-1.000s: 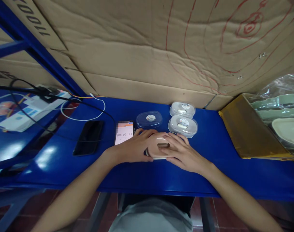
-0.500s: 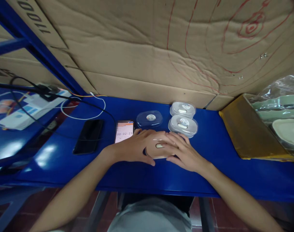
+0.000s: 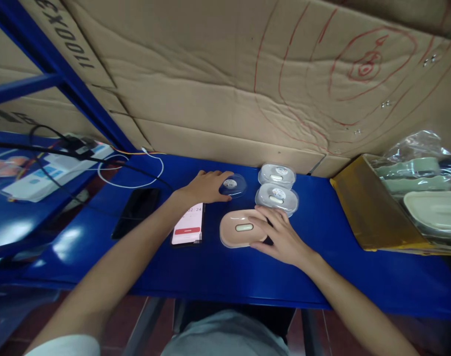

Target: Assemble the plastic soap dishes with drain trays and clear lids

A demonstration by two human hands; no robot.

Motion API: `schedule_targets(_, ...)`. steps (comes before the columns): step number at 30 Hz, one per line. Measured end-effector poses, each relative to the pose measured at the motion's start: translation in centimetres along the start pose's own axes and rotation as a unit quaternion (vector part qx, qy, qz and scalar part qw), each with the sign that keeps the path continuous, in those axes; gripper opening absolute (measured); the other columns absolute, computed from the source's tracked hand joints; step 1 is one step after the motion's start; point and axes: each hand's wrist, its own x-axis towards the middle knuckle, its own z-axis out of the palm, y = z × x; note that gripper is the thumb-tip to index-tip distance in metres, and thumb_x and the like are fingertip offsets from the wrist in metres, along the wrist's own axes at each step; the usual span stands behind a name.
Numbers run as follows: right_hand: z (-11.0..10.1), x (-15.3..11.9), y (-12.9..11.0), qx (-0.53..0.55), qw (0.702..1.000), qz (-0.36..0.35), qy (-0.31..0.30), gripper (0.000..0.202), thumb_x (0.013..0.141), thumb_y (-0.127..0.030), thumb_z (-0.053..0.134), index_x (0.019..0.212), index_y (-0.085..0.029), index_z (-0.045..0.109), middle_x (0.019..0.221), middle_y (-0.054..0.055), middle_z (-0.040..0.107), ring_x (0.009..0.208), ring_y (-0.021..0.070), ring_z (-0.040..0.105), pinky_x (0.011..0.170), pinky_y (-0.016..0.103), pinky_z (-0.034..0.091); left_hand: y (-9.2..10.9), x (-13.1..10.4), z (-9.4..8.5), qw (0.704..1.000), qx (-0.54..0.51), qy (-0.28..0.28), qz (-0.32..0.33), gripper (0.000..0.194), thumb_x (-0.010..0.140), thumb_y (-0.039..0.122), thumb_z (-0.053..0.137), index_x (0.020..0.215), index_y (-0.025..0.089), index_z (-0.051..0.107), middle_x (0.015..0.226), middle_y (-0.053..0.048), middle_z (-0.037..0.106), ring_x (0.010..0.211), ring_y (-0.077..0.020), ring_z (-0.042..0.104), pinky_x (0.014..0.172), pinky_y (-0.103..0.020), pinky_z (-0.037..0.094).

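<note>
Across the lower view: glossy blue table (image 3: 210, 274).
Table's right end: open brown cardboard box (image 3: 353, 207).
Right hand (image 3: 284, 238): fingers parted over one end of a glossy peach oval container (image 3: 232, 236); grip cannot be told.
Left hand (image 3: 206, 188): thumb and fingers about one end of a clear oval plastic cover (image 3: 239, 187); grip cannot be told.
Container: midway between far and near edges.
Cover: nearer the far edge.

Under the right hand (image 3: 282, 237), the dish (image 3: 228, 232) is peach-pink with a cream centre (image 3: 244, 228). By the left hand (image 3: 207, 187), the lid (image 3: 240, 187) is clear with a white label (image 3: 230, 183); beside that wrist, the phone (image 3: 181, 239) shows pale pink and a red bar (image 3: 188, 230). Beyond the right hand, two packs (image 3: 264, 199) are clear and whitish. The table (image 3: 225, 277) around both hands is blue; beyond them, brown cardboard (image 3: 195, 89) bears red rings (image 3: 365, 68).
</note>
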Motion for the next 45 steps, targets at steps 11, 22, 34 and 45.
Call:
schedule_targets(11, -1.4, -0.4, 0.4, -0.003, 0.996, 0.010, 0.086, 0.082, 0.103, -0.053, 0.063, 0.170, -0.028, 0.023, 0.167, 0.020, 0.040, 0.155, 0.0407, 0.040, 0.119, 0.063, 0.039, 5.1, -8.8, 1.0, 0.990, -0.077, 0.076, 0.091, 0.066, 0.095, 0.051, 0.070, 0.152, 0.026, 0.049, 0.155, -0.012, 0.059, 0.138, -0.0346, 0.060, 0.113, -0.051, 0.043)
schedule_targets(22, -1.6, -0.1, 0.4, 0.004, 1.000, -0.026, -0.008, 0.062, 0.107, -0.045, 0.059, 0.163, -0.026, 0.042, 0.165, 0.013, 0.049, 0.153, 0.0311, 0.044, 0.122, 0.056, 0.041, 6.6, -8.8, 3.2, 0.990, -0.053, 0.062, 0.116, 0.066, 0.090, 0.045, 0.077, 0.150, 0.027, 0.056, 0.160, -0.015, 0.055, 0.140, -0.0386, 0.058, 0.113, -0.057, 0.043)
schedule_targets(34, -1.2, -0.3, 0.7, -0.038, 0.997, -0.065, 0.025, 0.059, 0.106, -0.041, 0.064, 0.161, -0.026, 0.048, 0.152, 0.012, 0.063, 0.144, 0.0328, 0.054, 0.116, 0.056, 0.050, 5.4, -11.3, 5.2, 0.975, -0.039, 0.164, 0.147, 0.055, 0.099, 0.047, 0.072, 0.149, 0.028, 0.055, 0.154, -0.014, 0.058, 0.136, -0.0349, 0.060, 0.111, -0.054, 0.045)
schedule_targets(45, -0.6, -0.2, 0.2, -0.106, 0.990, -0.088, 0.044, 0.052, 0.109, -0.036, 0.059, 0.158, -0.020, 0.051, 0.151, 0.012, 0.064, 0.145, 0.0310, 0.054, 0.115, 0.052, 0.051, 6.2, -12.6, 7.7, 0.962, 0.053, 0.226, 0.141, 0.058, 0.107, 0.041, 0.061, 0.160, 0.024, 0.043, 0.163, -0.018, 0.051, 0.151, -0.0381, 0.047, 0.118, -0.058, 0.040)
